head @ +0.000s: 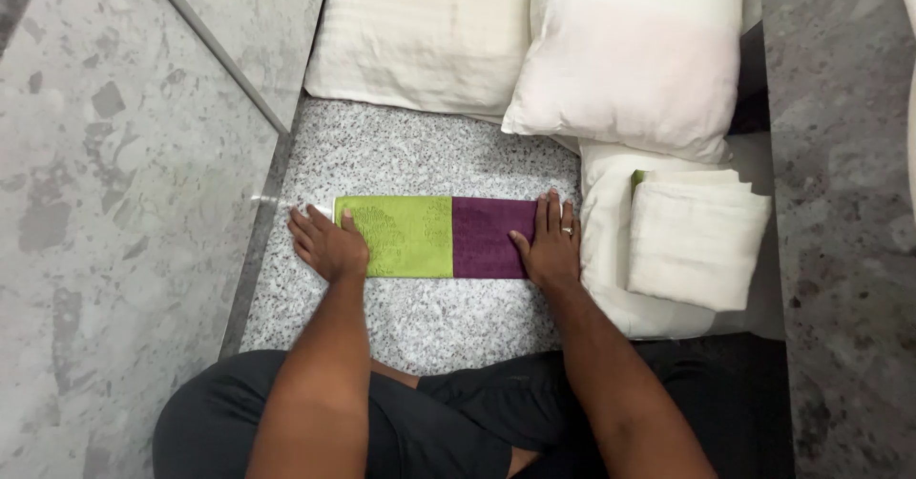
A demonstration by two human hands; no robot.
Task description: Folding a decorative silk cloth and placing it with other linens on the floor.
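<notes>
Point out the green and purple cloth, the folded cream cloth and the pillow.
green and purple cloth [434, 236]: head view, green half near the seam.
folded cream cloth [697, 240]: head view, middle of top face.
pillow [630, 54]: head view, centre of the cover.

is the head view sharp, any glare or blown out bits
Head view: mostly sharp, the folded green and purple cloth and both hands, left hand and right hand, crisp; light soft and even, shadows faint; the white pillow looks washed out at its top; a small glint by the cloth's left end.
</notes>
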